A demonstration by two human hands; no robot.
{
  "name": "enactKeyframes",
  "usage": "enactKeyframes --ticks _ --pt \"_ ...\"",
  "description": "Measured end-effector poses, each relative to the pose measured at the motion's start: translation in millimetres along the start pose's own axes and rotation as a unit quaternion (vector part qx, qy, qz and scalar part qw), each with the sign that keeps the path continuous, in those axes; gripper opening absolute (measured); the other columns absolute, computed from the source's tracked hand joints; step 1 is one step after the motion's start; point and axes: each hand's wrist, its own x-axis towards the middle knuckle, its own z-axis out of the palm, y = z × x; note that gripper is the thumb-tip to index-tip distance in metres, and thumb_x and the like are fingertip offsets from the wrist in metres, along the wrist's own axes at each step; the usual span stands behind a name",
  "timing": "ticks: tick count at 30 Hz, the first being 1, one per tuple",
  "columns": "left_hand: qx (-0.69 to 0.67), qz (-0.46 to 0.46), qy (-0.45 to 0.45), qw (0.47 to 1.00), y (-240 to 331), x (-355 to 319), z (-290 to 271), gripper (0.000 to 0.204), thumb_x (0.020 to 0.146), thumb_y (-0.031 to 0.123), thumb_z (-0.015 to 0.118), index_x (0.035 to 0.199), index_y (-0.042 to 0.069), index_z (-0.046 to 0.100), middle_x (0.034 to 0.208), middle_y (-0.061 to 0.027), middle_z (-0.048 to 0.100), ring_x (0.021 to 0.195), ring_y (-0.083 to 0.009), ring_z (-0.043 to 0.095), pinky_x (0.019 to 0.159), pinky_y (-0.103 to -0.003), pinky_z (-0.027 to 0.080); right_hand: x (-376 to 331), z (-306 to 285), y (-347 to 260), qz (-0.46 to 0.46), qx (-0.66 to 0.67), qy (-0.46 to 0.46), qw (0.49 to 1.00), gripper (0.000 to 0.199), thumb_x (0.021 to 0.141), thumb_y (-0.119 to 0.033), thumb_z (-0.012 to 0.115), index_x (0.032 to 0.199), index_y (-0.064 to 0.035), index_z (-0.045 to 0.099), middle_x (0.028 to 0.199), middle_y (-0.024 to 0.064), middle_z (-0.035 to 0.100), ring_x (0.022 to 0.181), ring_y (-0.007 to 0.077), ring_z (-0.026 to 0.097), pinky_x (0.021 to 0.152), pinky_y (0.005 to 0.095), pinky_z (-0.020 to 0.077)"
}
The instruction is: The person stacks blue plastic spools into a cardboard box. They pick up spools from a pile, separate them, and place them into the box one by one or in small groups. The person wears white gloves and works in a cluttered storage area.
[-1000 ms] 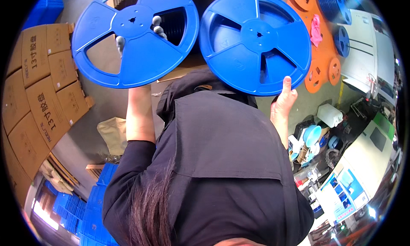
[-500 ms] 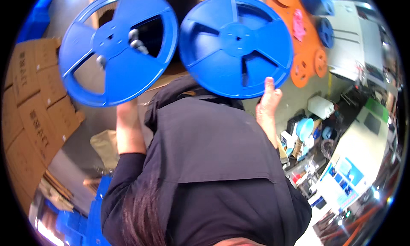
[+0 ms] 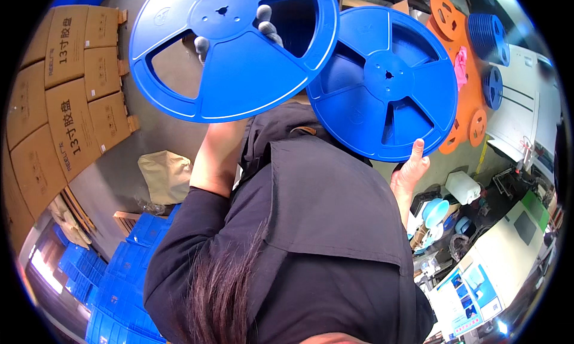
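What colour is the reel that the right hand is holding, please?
The reel in the right hand is blue; it shows best in the head view.

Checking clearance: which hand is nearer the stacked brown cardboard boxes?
Left: left hand, behind a round blue plastic reel, is right of the boxes; right hand is farther right.

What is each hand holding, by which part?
Left hand: left blue reel, from beneath, fingertips through its openings. Right hand: right blue reel, by its near rim, thumb above.

Both held reels (image 3: 245, 75) are blue — the cartons (image 3: 67, 126) brown, the cloth (image 3: 460, 67) pink.
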Motion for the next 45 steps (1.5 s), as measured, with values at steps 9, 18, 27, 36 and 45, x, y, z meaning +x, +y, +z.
enactKeyframes --ticks 9,18,27,36,45 --pt "-0.037 -0.042 -0.076 0.996 -5.7 0.9 -3.3 0.09 0.08 0.049 0.07 0.141 -0.001 0.025 0.127 -0.02 0.049 0.121 -0.0285 0.048 0.104 -0.047 0.041 -1.3 -1.3 -2.6 0.015 -0.025 -0.006 1.0 0.038 0.084 -0.033 0.073 0.097 -0.0001 0.06 0.095 0.0079 0.064 0.085 0.0173 0.06 0.08 0.0349 0.0493" --pt "-0.01 -0.013 -0.033 0.999 -9.0 -8.6 3.0 0.091 0.079 0.048 0.072 0.141 0.001 0.026 0.125 -0.0173 0.051 0.121 -0.0267 0.048 0.108 -0.041 0.037 2.9 -7.2 5.2 0.0 -0.01 -0.015 1.0 0.034 0.085 -0.03 0.072 0.098 -0.0007 0.061 0.096 0.0077 0.064 0.084 0.0175 0.06 0.078 0.0346 0.0504" --pt "-0.038 -0.015 -0.045 0.998 -17.5 -9.3 11.9 0.091 0.079 0.049 0.071 0.142 0.001 0.026 0.126 -0.0164 0.051 0.12 -0.0262 0.049 0.109 -0.041 0.037 -4.6 3.4 0.6 0.0 0.011 -0.011 1.0 0.031 0.085 -0.029 0.072 0.093 -0.002 0.06 0.092 0.0072 0.064 0.081 0.0166 0.06 0.076 0.0336 0.0501" --pt "0.022 0.012 0.027 0.999 -1.7 -14.0 9.7 0.089 0.081 0.049 0.069 0.141 -0.004 0.028 0.126 -0.0201 0.051 0.12 -0.0313 0.049 0.105 -0.043 0.043 -14.3 14.5 -0.1 -0.013 -0.065 0.081 0.995 0.03 0.086 -0.025 0.073 0.067 -0.0119 0.053 0.07 -0.005 0.051 0.062 0.0059 0.041 0.055 0.0249 0.0341" --pt "0.463 0.042 0.278 0.841 -2.8 -5.5 14.2 0.05 0.095 0.036 0.056 0.13 0.002 0.047 0.109 -0.0097 0.064 0.095 -0.0183 0.063 0.081 -0.027 0.052 -10.8 3.3 11.1 -0.06 -0.046 -0.022 0.997 0.03 0.085 -0.026 0.073 0.066 -0.0079 0.058 0.069 -0.0064 0.054 0.061 0.0043 0.043 0.054 0.021 0.0346"
